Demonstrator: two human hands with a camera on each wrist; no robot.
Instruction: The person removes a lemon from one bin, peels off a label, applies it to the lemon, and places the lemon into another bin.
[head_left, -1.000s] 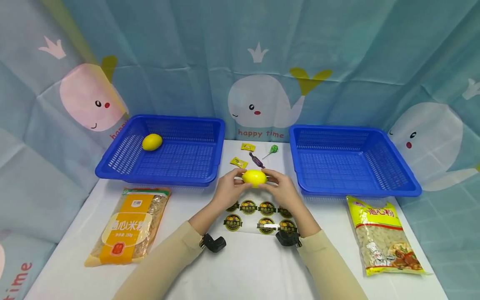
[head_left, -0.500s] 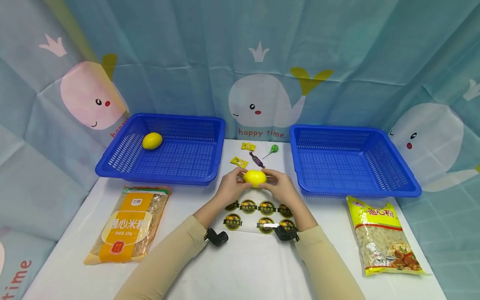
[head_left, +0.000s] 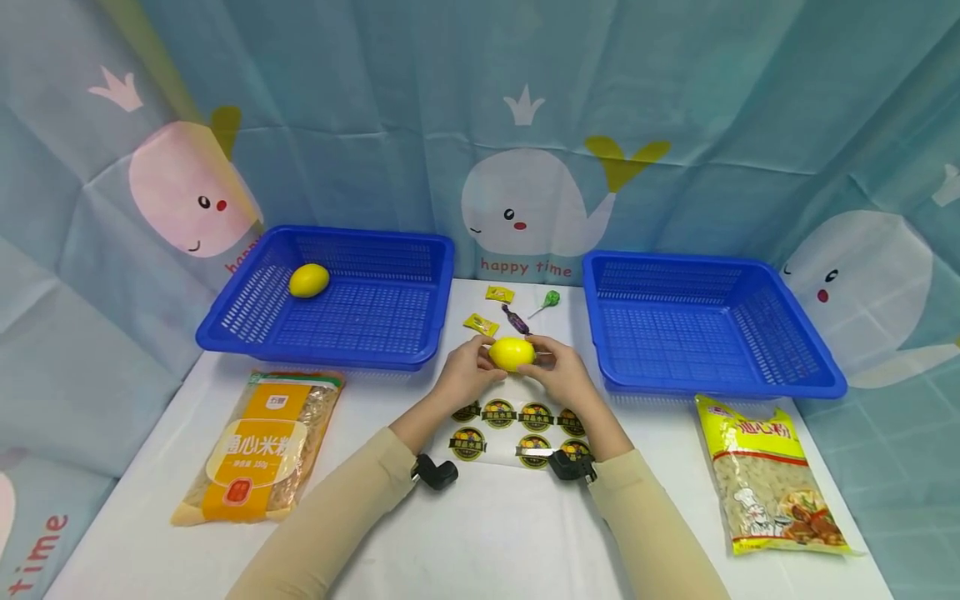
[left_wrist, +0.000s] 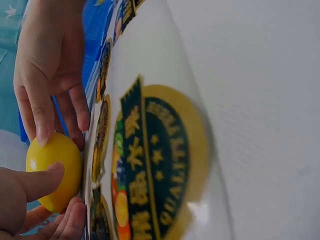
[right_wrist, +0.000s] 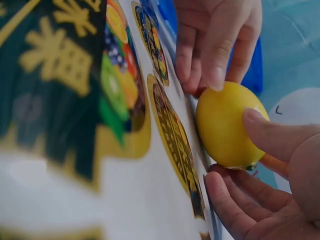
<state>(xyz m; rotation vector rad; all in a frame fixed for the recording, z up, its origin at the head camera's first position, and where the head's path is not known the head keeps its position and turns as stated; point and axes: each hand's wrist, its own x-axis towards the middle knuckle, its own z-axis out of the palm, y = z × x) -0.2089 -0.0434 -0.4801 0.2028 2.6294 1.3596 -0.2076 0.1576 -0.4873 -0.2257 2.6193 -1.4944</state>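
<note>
A yellow lemon (head_left: 512, 354) is held between both hands just beyond a sheet of round stickers (head_left: 502, 429). My left hand (head_left: 462, 377) grips its left end, with the thumb laid on its side in the left wrist view. On the other end, my right hand (head_left: 558, 372) has its thumb against the lemon (right_wrist: 230, 125) and fingers curled under it in the right wrist view. The black and gold stickers show fruit pictures and lettering. A second lemon (head_left: 309, 281) lies in the left blue basket (head_left: 322, 360).
Another blue basket (head_left: 720, 387) stands at the right. Beyond the hands lie two yellow-wrapped candies (head_left: 481, 324), a purple-wrapped candy (head_left: 516, 320) and a green lollipop (head_left: 551, 298). Bags of pasta flank the arms, an orange one (head_left: 258, 450) left and a yellow one (head_left: 772, 479) right.
Both hands keep hold of the lemon at almost the same spot. My left wrist has shifted slightly, and the head view has moved a little.
</note>
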